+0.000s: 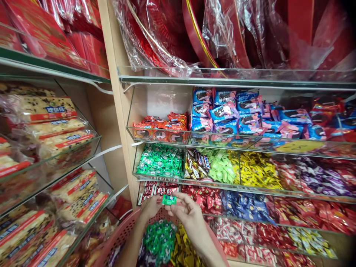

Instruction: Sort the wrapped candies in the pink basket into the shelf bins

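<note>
A small green wrapped candy [169,200] is held up between my two hands, just in front of the shelves. My right hand [189,213] pinches it from the right with thumb and fingers. At its left end, my left hand [151,207] has its fingertips closed on the wrapper. Below both hands stands a pink perforated plastic basket [122,237]. Inside it lie a heap of green candies [160,241], yellow-wrapped candies [183,250] and some purple ones, partly hidden by my forearms.
Ahead, a glass-fronted bin [161,161] holds matching green candies, beside yellow candies [258,168]. Blue and pink packets [225,115] fill the shelf above. Wrapped pastry bars [55,107] line the left shelves. A wooden post [114,92] separates the two sides.
</note>
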Available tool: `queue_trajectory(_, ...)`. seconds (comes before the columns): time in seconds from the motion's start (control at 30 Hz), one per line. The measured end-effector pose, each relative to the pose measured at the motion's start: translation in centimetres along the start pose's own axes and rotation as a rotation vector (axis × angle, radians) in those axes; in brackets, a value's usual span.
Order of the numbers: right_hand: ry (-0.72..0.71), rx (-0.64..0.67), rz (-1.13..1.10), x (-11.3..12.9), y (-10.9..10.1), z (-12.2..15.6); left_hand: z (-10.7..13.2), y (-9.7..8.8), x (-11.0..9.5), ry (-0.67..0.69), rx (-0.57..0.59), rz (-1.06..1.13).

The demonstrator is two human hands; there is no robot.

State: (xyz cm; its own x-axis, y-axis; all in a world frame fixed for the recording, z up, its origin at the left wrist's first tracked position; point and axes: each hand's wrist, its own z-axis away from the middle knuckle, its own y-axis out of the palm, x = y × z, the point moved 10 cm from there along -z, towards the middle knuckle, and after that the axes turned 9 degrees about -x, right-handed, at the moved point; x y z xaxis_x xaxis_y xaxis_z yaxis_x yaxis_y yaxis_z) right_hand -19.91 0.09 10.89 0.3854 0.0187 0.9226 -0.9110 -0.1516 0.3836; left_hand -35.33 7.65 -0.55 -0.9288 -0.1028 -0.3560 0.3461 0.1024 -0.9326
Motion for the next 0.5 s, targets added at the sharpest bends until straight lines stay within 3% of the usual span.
queue_trajectory(0.13,0.024,0.016,0.041,-1.2,-0.9,0.4,0.2,-0.3,-0.4,0.013,-0.012,0.011)
queue_trajectory(0.33,0.108,0.16,0.14,-3.4,-0.6,1.1,-0.1,-0.3,0.0,0.017,-0.073,0.029)
queue_trajectory(0.5,0.146,0.156,0.336,-7.0,-2.4,1.0,-0.2,0.2,0.2,0.022,-0.067,0.03)
